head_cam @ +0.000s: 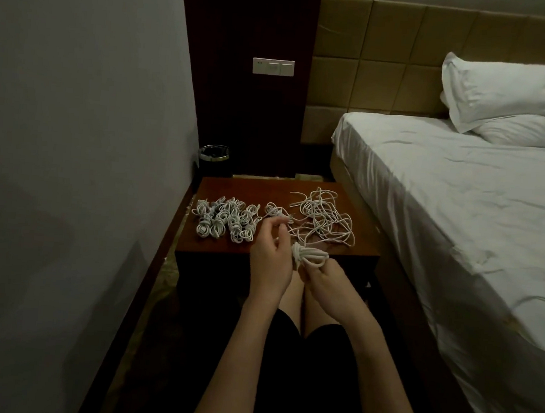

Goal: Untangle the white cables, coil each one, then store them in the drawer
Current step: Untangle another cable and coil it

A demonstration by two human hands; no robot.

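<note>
Down at the near edge of the dark wooden tabletop (352,248), the right hand (325,284) holds a half-wound white cable coil (309,255), its fingers curled under the loops so the grip is clamped on the bundle. The left hand (270,255) is raised just beside it, fingers bent and pinching a thin strand of white cable (281,221) that runs off toward the heap; its grip is closed on that strand. On the left part of the tabletop lies a group of finished coils (226,219), small wound bundles packed side by side in rough rows. One more small coil (274,210) sits apart, just past the left fingertips. On the right part sprawls a loose tangle of white cables (322,220), its loops crossing over one another. Both forearms reach forward over bare knees and dark shorts (302,355). A bed (460,204) with white sheets and a pillow (505,94) stands to the right, a padded headboard (391,52) behind it. A wall switch plate (273,67) is set in a dark panel beyond the tabletop, and a small bin (213,159) stands on the floor below it.
</note>
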